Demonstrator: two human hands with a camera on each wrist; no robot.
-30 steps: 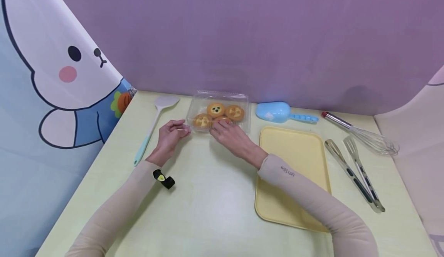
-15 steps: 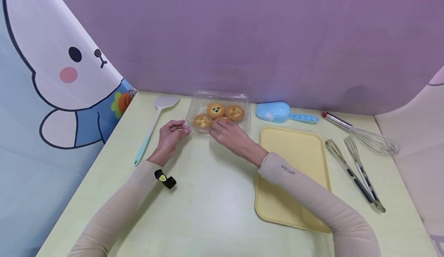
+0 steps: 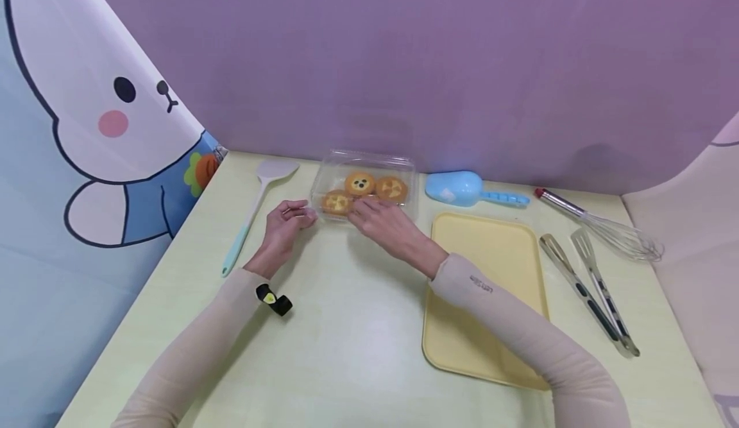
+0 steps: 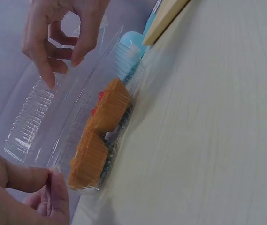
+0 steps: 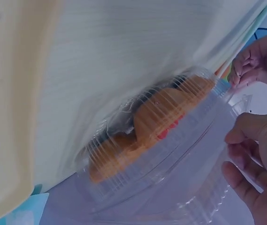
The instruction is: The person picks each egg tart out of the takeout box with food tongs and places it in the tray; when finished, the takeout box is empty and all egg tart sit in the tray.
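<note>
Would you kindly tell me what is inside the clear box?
Four pastries show: three clearly from above, while the red-topped one is mostly covered there by the right hand.

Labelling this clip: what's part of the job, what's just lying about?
In the job:
clear container
pastries inside
left fingers and right fingers, at the container

Apparently just lying about:
spatula
blue scoop
whisk
tongs
yellow tray (role unclear)

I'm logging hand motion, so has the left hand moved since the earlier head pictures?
No; judged against the spatula in the head view, the left hand shows no visible shift either way.
</note>
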